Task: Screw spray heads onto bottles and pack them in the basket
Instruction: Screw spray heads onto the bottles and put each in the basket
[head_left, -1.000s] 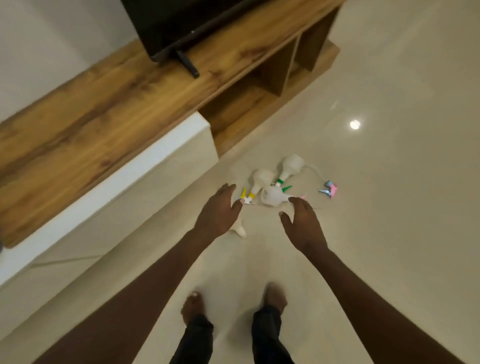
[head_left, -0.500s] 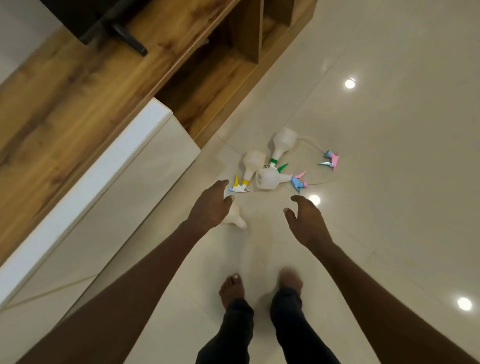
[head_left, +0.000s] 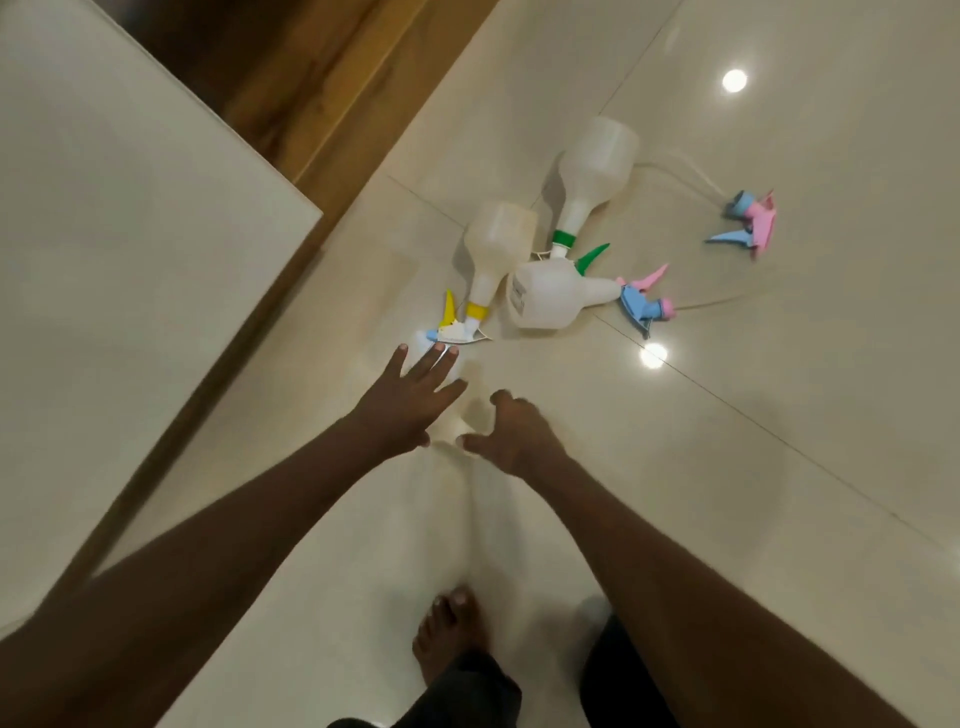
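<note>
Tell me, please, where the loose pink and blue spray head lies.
The loose spray head lies on the floor at upper right, apart from the bottles, right of the green-collared bottle.

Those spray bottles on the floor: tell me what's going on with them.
A person is reaching both hands down toward white bottles lying on the tiled floor. The left hand is spread over a partly hidden bottle; the right hand is open beside it, holding nothing. A loose pink-and-blue spray head lies apart. No basket is in view.

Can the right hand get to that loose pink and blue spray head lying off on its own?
Probably yes. The right hand is empty and open over bare floor, and nothing stands between it and the loose spray head. The head lies well beyond the fingers, so a longer stretch or a step forward looks needed.
</note>
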